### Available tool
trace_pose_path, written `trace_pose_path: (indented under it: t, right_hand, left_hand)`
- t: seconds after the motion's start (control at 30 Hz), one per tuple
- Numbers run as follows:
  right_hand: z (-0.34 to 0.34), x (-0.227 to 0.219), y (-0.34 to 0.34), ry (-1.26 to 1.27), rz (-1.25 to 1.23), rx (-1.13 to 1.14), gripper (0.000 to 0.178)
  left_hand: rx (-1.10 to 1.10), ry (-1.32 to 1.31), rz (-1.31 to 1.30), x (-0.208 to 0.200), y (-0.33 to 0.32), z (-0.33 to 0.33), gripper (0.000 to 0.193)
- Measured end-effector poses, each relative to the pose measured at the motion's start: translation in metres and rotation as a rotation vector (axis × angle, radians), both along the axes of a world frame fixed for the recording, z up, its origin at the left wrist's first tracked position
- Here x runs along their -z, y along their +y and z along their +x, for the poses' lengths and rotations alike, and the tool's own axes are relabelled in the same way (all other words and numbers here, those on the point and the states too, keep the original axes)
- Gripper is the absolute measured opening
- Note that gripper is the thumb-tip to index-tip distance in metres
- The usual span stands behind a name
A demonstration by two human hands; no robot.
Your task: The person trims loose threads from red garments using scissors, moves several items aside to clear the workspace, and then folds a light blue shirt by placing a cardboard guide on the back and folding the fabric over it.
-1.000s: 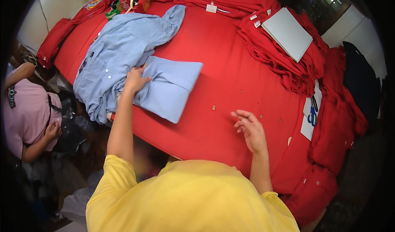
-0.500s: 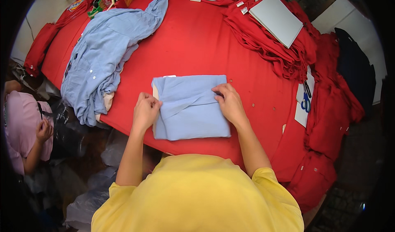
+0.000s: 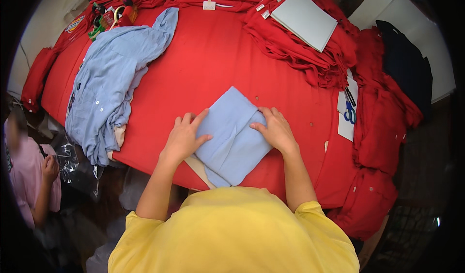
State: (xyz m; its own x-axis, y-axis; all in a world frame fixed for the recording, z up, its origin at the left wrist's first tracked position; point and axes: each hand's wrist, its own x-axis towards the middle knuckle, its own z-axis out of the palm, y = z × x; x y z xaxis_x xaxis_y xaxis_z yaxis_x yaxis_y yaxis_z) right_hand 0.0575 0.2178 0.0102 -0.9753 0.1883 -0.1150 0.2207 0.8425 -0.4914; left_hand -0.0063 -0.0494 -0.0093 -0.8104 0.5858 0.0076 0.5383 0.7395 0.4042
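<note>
A light blue folded shirt (image 3: 232, 132) lies turned cornerwise on the red-covered table right in front of me. A cream strip (image 3: 199, 171), perhaps a lining or card, shows along its lower left edge. My left hand (image 3: 183, 136) rests at the shirt's left side, fingers spread, thumb and forefinger on the cloth. At the right corner, my right hand (image 3: 278, 130) touches the shirt with thumb and forefinger apart. Its other fingertips are partly hidden. Farther left, another light blue shirt (image 3: 109, 79) lies loosely spread, buttons showing.
White sheets (image 3: 307, 19) lie on heaped red garments (image 3: 334, 65) at the far right. Blue-handled scissors (image 3: 349, 114) rest on white paper. Tape dispensers (image 3: 114, 19) stand at the far left. A person in pink (image 3: 36, 176) is at the left, near clear plastic bags (image 3: 72, 161).
The folded shirt has turned from lying square to lying cornerwise. My left hand's fingers have spread from a pinch, and my right hand has moved to a corner. The whole view has shifted slightly.
</note>
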Motion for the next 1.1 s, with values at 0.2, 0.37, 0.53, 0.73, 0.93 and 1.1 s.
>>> trace_pose_path:
  t: [0.2, 0.37, 0.53, 0.73, 0.93, 1.1]
  right_hand:
    - [-0.053, 0.024, 0.003, 0.297, 0.03, -0.326, 0.042]
    - [-0.054, -0.001, -0.005, 0.126, 0.071, -0.423, 0.022]
    - [-0.104, 0.034, 0.002, 0.125, -0.29, -0.341, 0.016]
    - [-0.117, 0.024, 0.008, -0.179, -0.456, -0.392, 0.014]
    - [-0.097, 0.002, 0.012, -0.019, -0.426, -0.351, 0.009]
    - [-0.045, 0.003, 0.039, 0.1, -0.273, -0.26, 0.014]
  left_hand:
    - [-0.112, -0.235, 0.15, 0.014, 0.022, 0.037, 0.063]
    - [-0.138, -0.265, 0.098, 0.007, -0.018, 0.05, 0.044]
    - [-0.072, 0.133, 0.252, -0.002, 0.001, -0.01, 0.029]
    - [0.156, -0.041, 0.128, 0.013, 0.065, -0.078, 0.032]
    - [0.28, -0.413, 0.172, -0.008, 0.056, -0.105, 0.031]
    - [0.243, -0.48, 0.186, -0.022, 0.043, -0.104, 0.028]
